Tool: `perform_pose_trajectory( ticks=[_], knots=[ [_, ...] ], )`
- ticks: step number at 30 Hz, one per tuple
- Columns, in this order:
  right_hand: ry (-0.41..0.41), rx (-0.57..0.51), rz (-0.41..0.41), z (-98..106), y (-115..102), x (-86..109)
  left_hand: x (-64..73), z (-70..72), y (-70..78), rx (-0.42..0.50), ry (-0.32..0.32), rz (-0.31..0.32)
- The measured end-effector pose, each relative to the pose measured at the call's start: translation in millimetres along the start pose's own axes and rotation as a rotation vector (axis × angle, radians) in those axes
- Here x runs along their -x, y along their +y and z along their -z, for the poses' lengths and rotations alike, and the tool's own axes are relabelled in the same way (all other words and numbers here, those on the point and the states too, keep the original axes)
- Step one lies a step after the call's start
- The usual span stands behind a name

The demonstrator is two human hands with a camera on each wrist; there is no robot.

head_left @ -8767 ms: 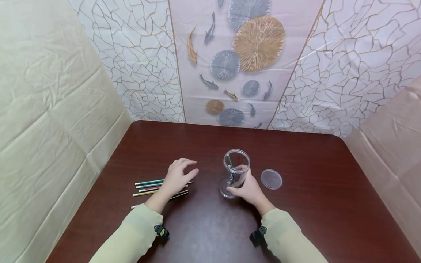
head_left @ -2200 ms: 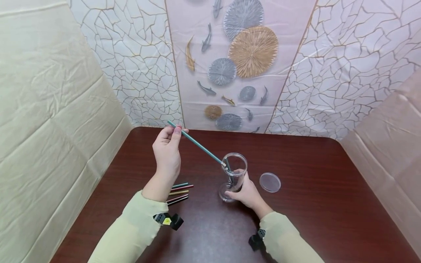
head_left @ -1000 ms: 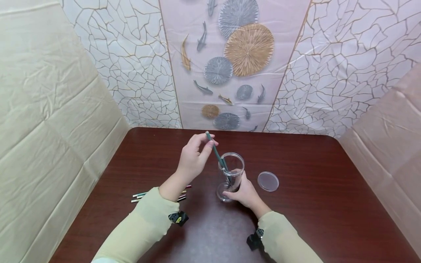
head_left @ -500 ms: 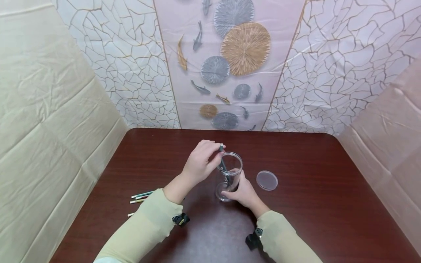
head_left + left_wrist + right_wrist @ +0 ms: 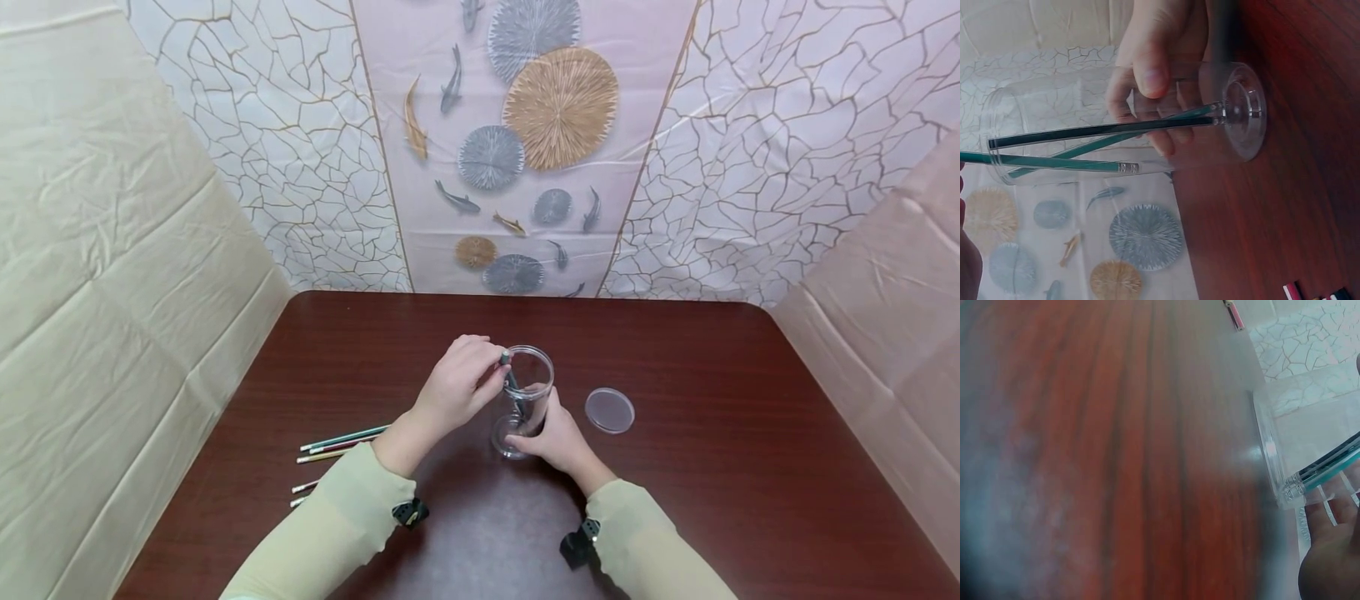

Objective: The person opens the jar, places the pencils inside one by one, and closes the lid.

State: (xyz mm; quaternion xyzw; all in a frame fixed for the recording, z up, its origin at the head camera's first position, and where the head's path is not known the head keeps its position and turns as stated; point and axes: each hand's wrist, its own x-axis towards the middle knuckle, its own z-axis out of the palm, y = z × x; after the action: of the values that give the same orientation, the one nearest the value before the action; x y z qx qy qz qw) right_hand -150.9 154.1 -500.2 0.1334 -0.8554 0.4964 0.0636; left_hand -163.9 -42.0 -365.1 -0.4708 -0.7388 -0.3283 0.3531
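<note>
A tall clear plastic jar (image 5: 534,406) stands upright on the table, its mouth uncovered. My right hand (image 5: 557,440) grips its lower side, fingers behind and thumb in front. Inside lean a dark pencil (image 5: 1104,130) and a teal pencil (image 5: 1079,150), erasers at the bottom. My left hand (image 5: 457,385) is at the left of the rim, pinching another teal pencil (image 5: 1054,162) near its upper end. That pencil's eraser end hangs inside the jar, above the bottom. In the right wrist view the jar's base (image 5: 1272,450) shows at the right edge.
Several loose pencils (image 5: 345,439) lie on the brown table (image 5: 675,483) at the left, partly hidden by my left sleeve. A clear round lid (image 5: 609,411) lies flat right of the jar. Cloth walls (image 5: 150,250) surround the table.
My left hand has brought a teal pencil from the pile at the left, swung it upright over the jar and lowered it partway in. The right hand keeps its grip on the jar.
</note>
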Motion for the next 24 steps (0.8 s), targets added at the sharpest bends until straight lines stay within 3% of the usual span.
perform_pose_trajectory(
  ticks=[7, 14, 24],
  knots=[
    [0.000, -0.005, 0.009, 0.5, -0.1, 0.6, 8.5, -3.2, -1.8, -0.022, 0.031, -0.046],
    [-0.006, -0.007, 0.005, -0.1, -0.3, 1.5, 16.8, -5.2, -5.4, -0.013, 0.060, -0.028],
    [-0.006, -0.004, 0.007, 0.2, -1.4, 1.5, 16.2, -3.9, -6.5, -0.039, 0.057, -0.055]
  ],
)
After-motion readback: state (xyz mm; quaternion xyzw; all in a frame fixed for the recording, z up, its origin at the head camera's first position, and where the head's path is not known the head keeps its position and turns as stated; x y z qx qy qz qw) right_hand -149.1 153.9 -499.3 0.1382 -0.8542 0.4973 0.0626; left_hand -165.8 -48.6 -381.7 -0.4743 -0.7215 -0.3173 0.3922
